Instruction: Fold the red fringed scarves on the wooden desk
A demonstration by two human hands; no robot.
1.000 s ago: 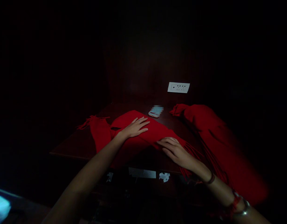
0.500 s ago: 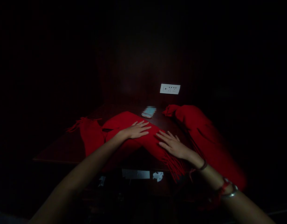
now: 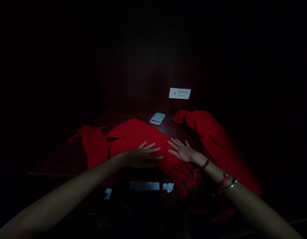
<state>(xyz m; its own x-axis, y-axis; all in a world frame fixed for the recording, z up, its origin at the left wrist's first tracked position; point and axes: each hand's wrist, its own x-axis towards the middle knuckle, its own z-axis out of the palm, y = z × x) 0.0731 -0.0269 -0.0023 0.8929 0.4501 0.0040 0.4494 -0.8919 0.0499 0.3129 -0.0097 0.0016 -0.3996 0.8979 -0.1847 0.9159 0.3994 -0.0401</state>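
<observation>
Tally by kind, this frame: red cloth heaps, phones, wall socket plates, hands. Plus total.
Red cloth heaps: 2 (middle heap, right heap)
Phone: 1
Wall socket plate: 1
Hands: 2 (left hand, right hand)
Total: 6

Smartphone (image 3: 157, 119) near rear edge of desk (image 3: 61, 162): screen text (image 3: 157, 117) illegible (too small); fringed red scarf (image 3: 141, 129), partly hidden by left hand (image 3: 141, 157).
</observation>
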